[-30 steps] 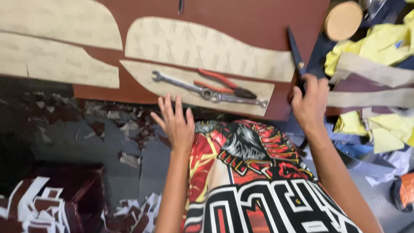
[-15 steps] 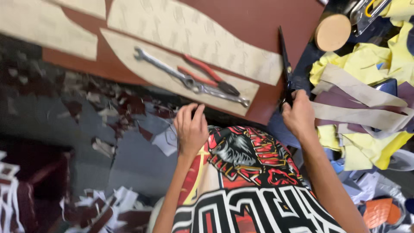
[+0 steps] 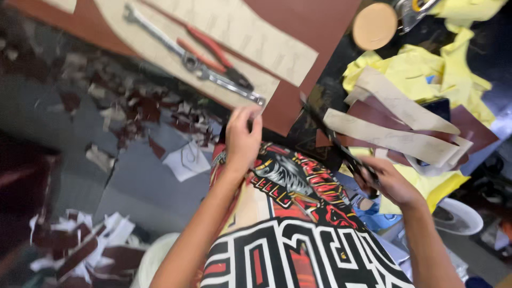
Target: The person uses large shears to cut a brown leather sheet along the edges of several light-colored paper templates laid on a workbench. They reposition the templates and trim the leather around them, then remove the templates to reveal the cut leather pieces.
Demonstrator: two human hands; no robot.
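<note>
Head view: left hand [image 3: 242, 140] pinching edge of brown sheet [image 3: 314, 32] beside wrench [image 3: 192, 58] and pliers [image 3: 213, 50]; right hand [image 3: 389, 181] gripping black scissors [image 3: 336, 141] near paper strips [image 3: 394, 136].

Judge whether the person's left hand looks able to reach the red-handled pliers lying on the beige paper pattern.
Probably yes: the left hand grips the brown sheet's near edge, and the red-handled pliers lie just beyond, uncovered, beside a metal spanner.

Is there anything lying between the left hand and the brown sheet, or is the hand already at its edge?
Nothing visible stands between them. The left hand is at the near edge of the brown sheet, fingertips on it. The spanner and red pliers lie farther up the sheet, past the fingers.
</note>
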